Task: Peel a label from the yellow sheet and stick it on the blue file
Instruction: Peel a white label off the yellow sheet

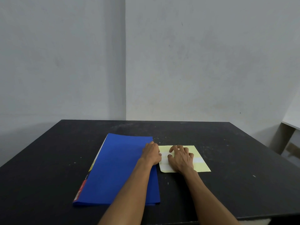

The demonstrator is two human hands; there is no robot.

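The blue file [116,169] lies closed on the black table, left of centre. To its right lies the yellow sheet [202,164] with pale white labels [164,159] on it. My left hand [151,154] rests at the file's right edge, its fingers on the sheet's left side. My right hand [181,157] lies on the middle of the sheet, fingers bent, with thumb and fingertips on a white label. Whether a label is lifted cannot be told. My forearms cover part of the file and the sheet's near edge.
The black table [227,151] reaches to a grey wall corner behind. A white shelf or table edge [290,124] stands at the far right. The table's near edge runs along the bottom of the view.
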